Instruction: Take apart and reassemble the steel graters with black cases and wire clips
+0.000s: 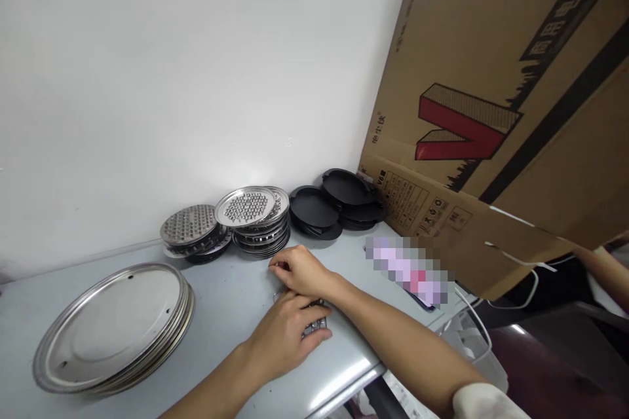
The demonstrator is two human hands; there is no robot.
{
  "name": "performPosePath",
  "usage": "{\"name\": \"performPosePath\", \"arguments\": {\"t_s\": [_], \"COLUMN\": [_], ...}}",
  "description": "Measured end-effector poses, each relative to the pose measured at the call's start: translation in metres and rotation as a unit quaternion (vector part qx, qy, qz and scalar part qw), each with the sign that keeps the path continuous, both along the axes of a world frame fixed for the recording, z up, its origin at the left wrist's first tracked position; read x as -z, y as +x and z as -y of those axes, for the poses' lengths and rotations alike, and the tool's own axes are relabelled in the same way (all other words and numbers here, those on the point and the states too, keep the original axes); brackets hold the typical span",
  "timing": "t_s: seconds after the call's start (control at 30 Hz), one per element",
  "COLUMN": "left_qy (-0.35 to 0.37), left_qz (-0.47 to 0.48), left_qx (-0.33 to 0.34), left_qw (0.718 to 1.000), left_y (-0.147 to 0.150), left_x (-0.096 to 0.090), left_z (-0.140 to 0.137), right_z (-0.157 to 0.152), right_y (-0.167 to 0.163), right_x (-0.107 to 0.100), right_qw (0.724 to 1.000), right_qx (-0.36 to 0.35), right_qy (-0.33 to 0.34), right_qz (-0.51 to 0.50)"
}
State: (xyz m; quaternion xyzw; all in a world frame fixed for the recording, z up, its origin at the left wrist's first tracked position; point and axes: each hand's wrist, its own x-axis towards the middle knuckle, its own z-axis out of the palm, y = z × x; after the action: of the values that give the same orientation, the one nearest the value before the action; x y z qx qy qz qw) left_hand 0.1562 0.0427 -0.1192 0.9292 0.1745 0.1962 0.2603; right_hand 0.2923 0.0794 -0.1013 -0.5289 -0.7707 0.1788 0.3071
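Note:
My left hand (287,327) is closed around a small shiny metal piece with rounded links or holes (317,325). Most of that piece is covered by my fingers, so its kind cannot be made out. Just above and touching it, my right hand (302,272) has its thumb and fingertips pinched together. Whatever lies in that pinch is too small or hidden to name. Beyond the hands stands a stack of round metal grater discs (246,206). Another pile of rough-surfaced discs (189,226) sits left of it.
Round metal plates (113,327) are stacked at the left of the grey table (221,340). Black round dishes (314,206) pile up against the wall. A large cardboard box (466,111) leans at right, near a blurred-out flat object (410,275) and white cables (479,327). Another person's arm (604,275) shows far right.

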Motion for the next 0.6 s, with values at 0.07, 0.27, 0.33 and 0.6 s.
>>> {"name": "performPosePath", "arguments": {"t_s": [0.07,0.27,0.33,0.6], "left_qy": [-0.005,0.011,0.017,0.054], "left_qz": [-0.012,-0.103,-0.14,-0.234], "left_qx": [0.001,-0.022,-0.061,-0.094], "left_qw": [1.0,0.994,0.988,0.966], "left_y": [-0.002,-0.039,-0.058,-0.086], "left_x": [-0.006,-0.02,-0.018,-0.001], "left_z": [-0.001,-0.015,-0.017,0.004], "right_z": [0.0,-0.001,-0.001,0.002], "right_y": [0.001,0.01,0.014,0.012], "right_x": [-0.001,-0.011,-0.015,-0.013], "right_qw": [1.0,0.997,0.993,0.982], "right_qx": [0.002,0.042,0.069,0.09], "right_qy": [0.007,0.043,0.056,0.106], "right_qz": [-0.009,-0.057,-0.078,-0.125]}}
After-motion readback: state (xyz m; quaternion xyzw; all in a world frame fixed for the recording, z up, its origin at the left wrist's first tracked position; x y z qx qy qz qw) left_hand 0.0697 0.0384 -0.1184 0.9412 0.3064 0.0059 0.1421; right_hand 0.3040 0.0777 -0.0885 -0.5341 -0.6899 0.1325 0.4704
